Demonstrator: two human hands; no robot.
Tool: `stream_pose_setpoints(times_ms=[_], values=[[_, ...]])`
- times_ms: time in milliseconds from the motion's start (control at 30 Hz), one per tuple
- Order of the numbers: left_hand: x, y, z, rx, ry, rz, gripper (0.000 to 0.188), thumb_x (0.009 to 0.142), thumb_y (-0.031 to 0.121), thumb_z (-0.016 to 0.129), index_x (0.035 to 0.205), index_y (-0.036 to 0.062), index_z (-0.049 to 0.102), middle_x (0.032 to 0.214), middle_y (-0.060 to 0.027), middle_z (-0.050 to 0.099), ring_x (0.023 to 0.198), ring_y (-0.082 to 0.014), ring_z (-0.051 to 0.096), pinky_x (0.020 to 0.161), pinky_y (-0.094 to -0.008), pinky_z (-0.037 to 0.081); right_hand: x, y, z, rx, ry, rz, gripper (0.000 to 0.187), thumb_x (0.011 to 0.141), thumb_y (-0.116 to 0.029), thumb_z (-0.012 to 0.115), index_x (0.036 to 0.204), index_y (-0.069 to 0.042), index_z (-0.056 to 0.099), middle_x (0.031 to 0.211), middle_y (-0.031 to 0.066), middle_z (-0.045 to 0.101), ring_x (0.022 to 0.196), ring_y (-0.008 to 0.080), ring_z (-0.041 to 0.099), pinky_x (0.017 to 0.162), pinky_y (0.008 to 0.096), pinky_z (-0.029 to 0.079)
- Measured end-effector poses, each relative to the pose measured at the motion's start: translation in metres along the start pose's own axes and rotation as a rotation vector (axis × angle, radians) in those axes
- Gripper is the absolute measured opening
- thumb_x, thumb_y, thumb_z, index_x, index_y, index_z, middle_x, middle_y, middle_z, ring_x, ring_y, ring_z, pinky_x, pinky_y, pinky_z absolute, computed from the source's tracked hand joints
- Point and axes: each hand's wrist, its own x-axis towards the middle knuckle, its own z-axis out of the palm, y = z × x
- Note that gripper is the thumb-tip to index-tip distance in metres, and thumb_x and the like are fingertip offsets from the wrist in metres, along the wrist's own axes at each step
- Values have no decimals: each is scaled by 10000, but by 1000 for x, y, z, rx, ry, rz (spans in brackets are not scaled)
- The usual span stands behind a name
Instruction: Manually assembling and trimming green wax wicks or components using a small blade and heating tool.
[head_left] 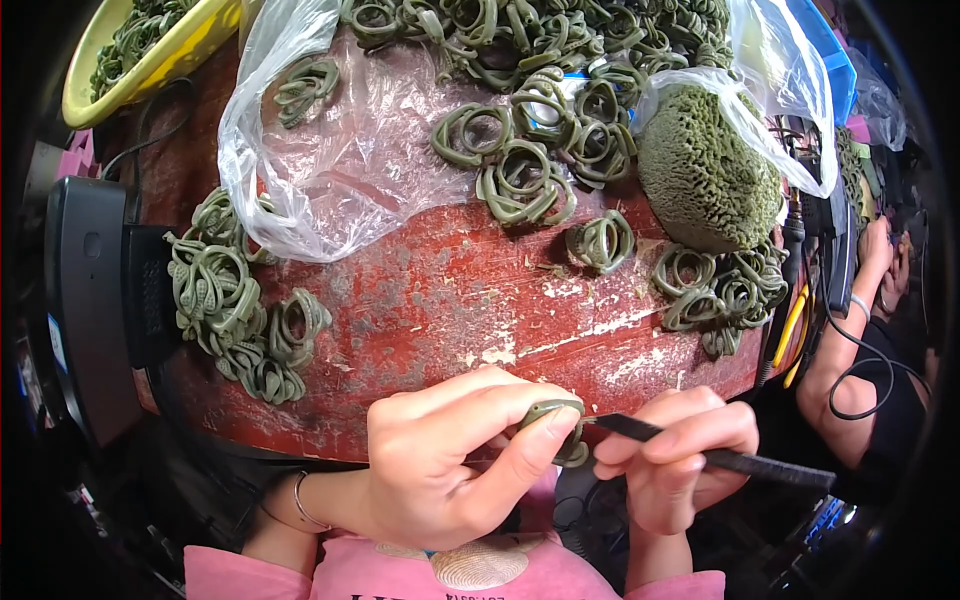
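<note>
Left grip (462, 452), fully closed, pinches a ring (543, 407); right grip (678, 458) clasps a black tool (768, 467), tip just beside the ring; step: apparently tooling; next move likely needs steadiness.

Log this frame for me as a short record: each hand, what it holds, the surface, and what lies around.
Left hand: pinches a green ring between thumb and fingers
Right hand: holds a slim black tool, one end pointing at the ring; contact unclear
Surface: worn red table
Table, left: cluster of green rings
Table, far side: clear plastic sheeting, heap of green rings
Table, right: rough green block
Far left corner: yellow basket
Right edge: another person's arm
</note>
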Motion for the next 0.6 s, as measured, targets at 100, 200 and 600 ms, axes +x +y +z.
stream_pose_setpoints(times_ms=[100, 200, 600], values=[[-2, -1, 2, -44, 27, -27, 146, 813, 34, 534, 853, -71, 627, 702, -126, 615, 493, -81, 550, 439, -191, 422, 2, -3, 2, -142, 22, 11, 315, 870, -320, 521, 790, -31, 427, 576, 127, 558, 386, 104, 463, 360, 183, 403], [-1, 0, 1, -43, 23, -48, 158, 823, 42, 523, 856, -72, 626, 704, -124, 616, 491, -77, 550, 433, -183, 419, -1, -4, 4, -174, 13, 44, 319, 868, -303, 525, 781, -7, 444, 573, 136, 544, 387, 107, 467, 356, 183, 395], [0, 2, 0, 12, -3, -23, 186, 838, 56, 494, 854, -63, 636, 684, -117, 616, 501, -91, 555, 451, -199, 420, 4, -5, 11, -332, -115, -177, 256, 879, -264, 513, 794, -28, 460, 586, 100, 550, 432, 114, 487, 417, 204, 424]])
